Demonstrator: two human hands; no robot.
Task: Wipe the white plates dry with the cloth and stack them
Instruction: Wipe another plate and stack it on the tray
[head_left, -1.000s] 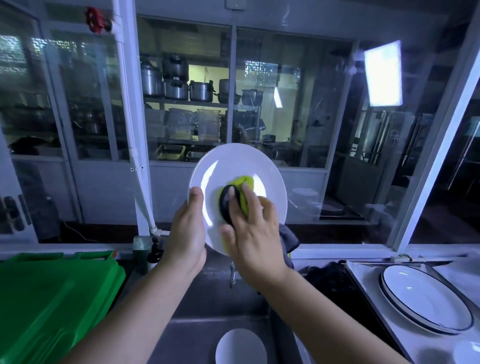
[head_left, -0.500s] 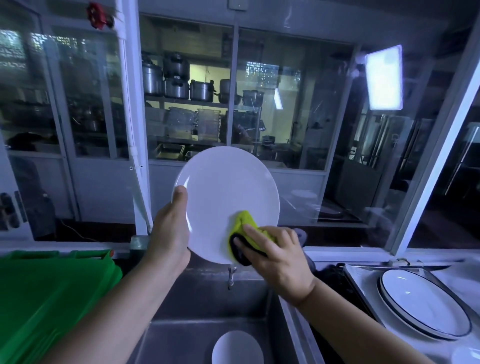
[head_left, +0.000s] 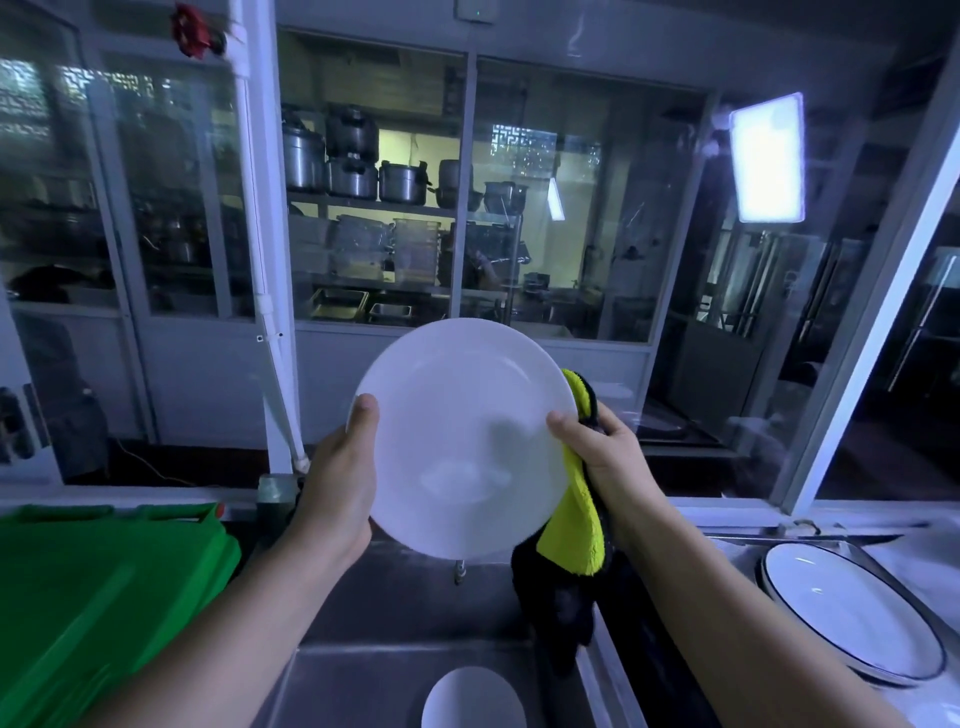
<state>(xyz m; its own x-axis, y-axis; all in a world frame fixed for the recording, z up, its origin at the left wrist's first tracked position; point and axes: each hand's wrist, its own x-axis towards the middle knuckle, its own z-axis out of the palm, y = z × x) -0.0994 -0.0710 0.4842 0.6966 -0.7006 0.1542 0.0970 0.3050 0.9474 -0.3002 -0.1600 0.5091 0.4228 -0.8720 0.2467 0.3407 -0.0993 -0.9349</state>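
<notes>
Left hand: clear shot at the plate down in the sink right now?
Likely not yet. The left hand grips the held plate by its left rim, so it is busy; the sink plate lies below with nothing else seen in between.

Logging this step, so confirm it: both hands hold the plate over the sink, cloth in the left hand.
Wrong hand: the head view shows the cloth in the right hand, against the right edge of the plate, not in the left hand. Both hands do hold the plate over the sink.
</notes>
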